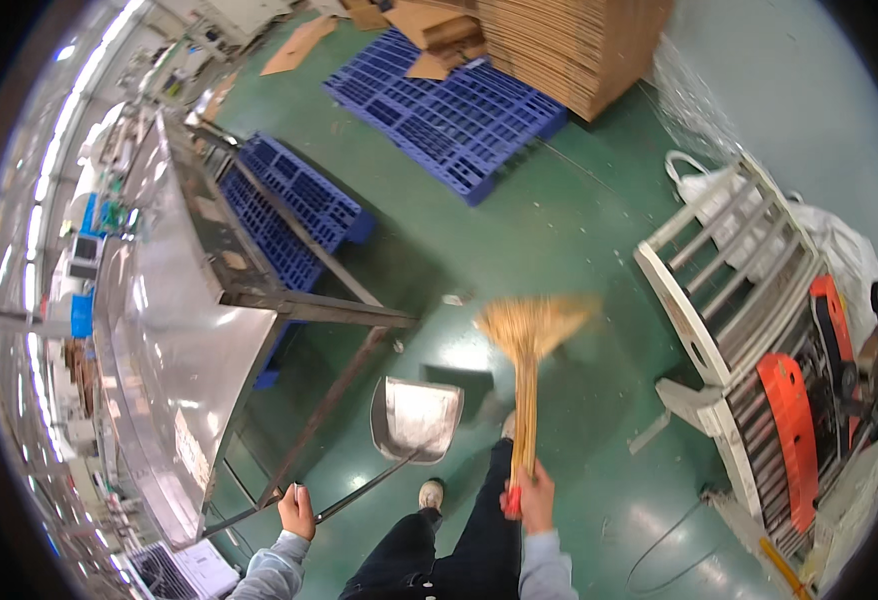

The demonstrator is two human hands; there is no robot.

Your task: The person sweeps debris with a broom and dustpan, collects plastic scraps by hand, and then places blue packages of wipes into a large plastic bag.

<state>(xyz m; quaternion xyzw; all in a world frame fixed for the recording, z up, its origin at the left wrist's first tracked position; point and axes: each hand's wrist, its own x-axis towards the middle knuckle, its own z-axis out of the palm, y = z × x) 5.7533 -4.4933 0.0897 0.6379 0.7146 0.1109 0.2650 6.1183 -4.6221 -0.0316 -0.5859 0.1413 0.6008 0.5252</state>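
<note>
A straw broom (525,390) with a red-ended handle is gripped in my right hand (535,498). Its bristles fan out ahead of me, blurred at the tips. My left hand (298,512) is closed around the long dark handle of a metal dustpan (389,420). The pan hangs or rests just ahead of my feet, left of the broom; whether it touches the floor I cannot tell. Small pale scraps (453,299) lie on the green floor (479,245) to the left of the bristles.
A metal-topped table (189,350) with an angled frame stands close on my left. Blue plastic pallets (439,130) lie ahead, one by a stack of flat cardboard (559,50). On the right is a roller conveyor (729,400) with orange parts; a thin cable (659,570) curls nearby.
</note>
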